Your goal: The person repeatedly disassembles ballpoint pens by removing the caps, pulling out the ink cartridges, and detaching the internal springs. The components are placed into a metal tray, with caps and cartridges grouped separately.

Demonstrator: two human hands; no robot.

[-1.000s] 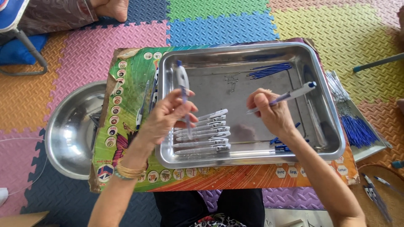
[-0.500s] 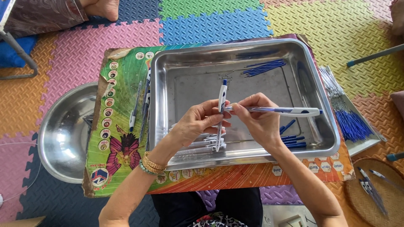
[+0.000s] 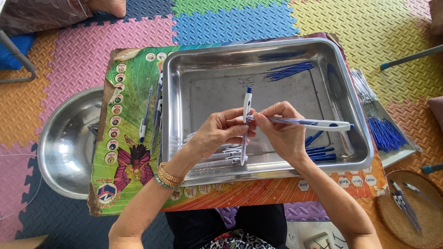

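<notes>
My left hand (image 3: pixel 221 131) grips a white pen barrel with a blue tip (image 3: pixel 247 108), held upright over the steel tray (image 3: pixel 184 83). Beside it, my right hand (image 3: pixel 281 131) pinches a second white-and-blue pen (image 3: pixel 318 123) that lies level and points right. The fingertips of both hands meet above the tray's middle. Under my left hand lies a row of white pen barrels (image 3: pixel 217 154). Blue pen parts (image 3: pixel 320 154) sit by my right wrist, and thin blue refills (image 3: pixel 288 71) lie at the tray's far side.
The tray rests on a colourful board (image 3: pixel 129 152) over foam floor mats. A round steel bowl (image 3: pixel 64 143) sits to the left, pens (image 3: pixel 154 115) lie along the tray's left rim, a side tray with blue refills (image 3: pixel 385 133) is right, and a woven basket (image 3: pixel 410 207) lower right.
My hands came together over the tray's middle. The left hand's pen stayed upright while the right hand's pen swung from tilted to level, its end brought to the left fingers.
</notes>
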